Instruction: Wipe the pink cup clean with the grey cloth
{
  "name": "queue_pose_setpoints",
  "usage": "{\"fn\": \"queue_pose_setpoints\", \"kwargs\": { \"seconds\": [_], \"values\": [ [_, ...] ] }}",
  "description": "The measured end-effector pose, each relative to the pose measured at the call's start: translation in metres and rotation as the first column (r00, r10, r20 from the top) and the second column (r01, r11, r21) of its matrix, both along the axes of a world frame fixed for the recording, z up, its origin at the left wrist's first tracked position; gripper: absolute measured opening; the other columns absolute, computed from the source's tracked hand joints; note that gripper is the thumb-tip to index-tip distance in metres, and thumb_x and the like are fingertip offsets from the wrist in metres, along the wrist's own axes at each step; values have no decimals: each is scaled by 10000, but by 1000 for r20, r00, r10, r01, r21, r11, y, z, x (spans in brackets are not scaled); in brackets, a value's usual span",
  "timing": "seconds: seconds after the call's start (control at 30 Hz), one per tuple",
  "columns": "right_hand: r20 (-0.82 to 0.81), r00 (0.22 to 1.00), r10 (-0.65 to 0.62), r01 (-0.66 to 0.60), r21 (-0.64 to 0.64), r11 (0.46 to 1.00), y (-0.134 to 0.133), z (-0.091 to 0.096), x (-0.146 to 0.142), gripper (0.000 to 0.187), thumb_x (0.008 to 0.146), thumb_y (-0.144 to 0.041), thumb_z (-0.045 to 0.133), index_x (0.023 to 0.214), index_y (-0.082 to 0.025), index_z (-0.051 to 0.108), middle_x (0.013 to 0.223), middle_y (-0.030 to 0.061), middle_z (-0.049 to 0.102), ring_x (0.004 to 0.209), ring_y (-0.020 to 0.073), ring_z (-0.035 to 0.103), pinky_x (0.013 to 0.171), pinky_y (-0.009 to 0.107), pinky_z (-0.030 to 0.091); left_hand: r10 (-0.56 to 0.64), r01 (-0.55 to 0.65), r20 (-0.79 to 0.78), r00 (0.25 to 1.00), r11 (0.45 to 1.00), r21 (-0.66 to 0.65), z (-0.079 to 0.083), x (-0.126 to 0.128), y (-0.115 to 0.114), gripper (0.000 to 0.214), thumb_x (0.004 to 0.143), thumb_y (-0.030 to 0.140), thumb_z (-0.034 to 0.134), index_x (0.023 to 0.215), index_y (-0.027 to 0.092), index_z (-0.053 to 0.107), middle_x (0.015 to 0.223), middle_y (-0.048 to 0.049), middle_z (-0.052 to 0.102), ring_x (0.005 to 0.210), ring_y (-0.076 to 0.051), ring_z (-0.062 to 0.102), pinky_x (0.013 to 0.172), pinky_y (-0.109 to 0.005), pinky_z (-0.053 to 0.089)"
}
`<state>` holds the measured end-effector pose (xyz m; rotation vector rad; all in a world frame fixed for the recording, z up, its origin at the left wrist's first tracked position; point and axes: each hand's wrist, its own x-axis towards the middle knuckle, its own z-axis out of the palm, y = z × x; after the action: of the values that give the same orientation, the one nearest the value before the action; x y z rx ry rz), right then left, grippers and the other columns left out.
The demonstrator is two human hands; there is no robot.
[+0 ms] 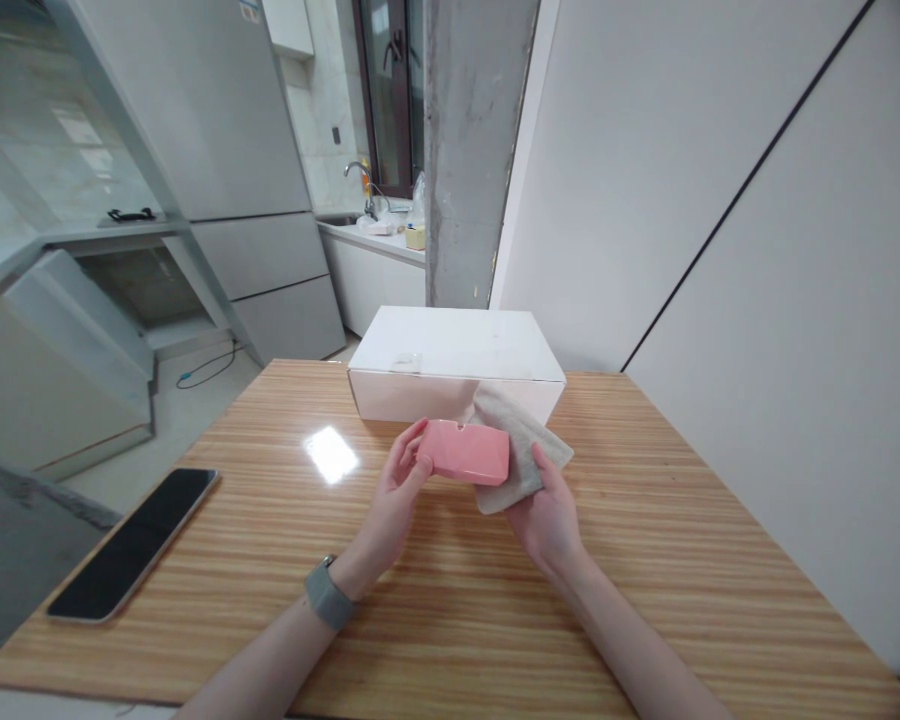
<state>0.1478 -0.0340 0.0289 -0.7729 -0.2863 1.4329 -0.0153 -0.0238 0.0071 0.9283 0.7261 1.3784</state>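
Above the wooden table (667, 560), my left hand (394, 492) grips the left end of a pink case (468, 452), fingers curled round it. My right hand (549, 515) is under the case's right end and holds a beige cloth (516, 432) against it, thumb on the cloth. The cloth hangs out behind and to the right of the case. A grey watch (328, 594) is on my left wrist.
A closed white cardboard box (454, 362) stands just behind my hands, near the table's far edge. A black phone (133, 542) lies flat at the left of the table. A white wall runs along the right; a kitchen counter with a sink (375, 228) is far behind.
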Motion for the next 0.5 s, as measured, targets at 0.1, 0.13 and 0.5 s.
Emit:
{"fn": "queue_pose_setpoints", "kwargs": {
  "seconds": [0.1, 0.13, 0.5],
  "values": [
    [-21, 998, 62, -62, -4, 998, -2, 1, -4, 347, 825, -446, 617, 1092, -245, 711, 1218, 11, 719, 1312, 261, 527, 1096, 438, 430, -48, 48, 63, 997, 999, -6, -6, 1, 1, 517, 840, 432, 691, 1303, 232, 575, 1330, -93, 609, 1253, -250, 530, 1061, -371, 389],
    [-23, 997, 75, -75, -8, 997, -3, 1, -5, 353, 823, -449, 617, 1091, -241, 712, 1220, 14, 718, 1316, 262, 522, 1101, 438, 424, -95, 97, 96, 991, 995, -19, -7, 1, 2, 515, 834, 463, 687, 1277, 218, 598, 1326, -103, 612, 1241, -262, 539, 1044, -384, 407],
    [23, 995, 101, -102, 3, 995, -6, -2, -7, 363, 784, -460, 670, 1068, -239, 721, 1186, 16, 733, 1306, 271, 531, 1085, 434, 446, -110, 131, 156, 982, 983, -129, 5, -1, 0, 489, 797, 480, 712, 1180, 185, 636, 1157, -126, 669, 1063, -295, 630, 875, -457, 539]
  ]
}}
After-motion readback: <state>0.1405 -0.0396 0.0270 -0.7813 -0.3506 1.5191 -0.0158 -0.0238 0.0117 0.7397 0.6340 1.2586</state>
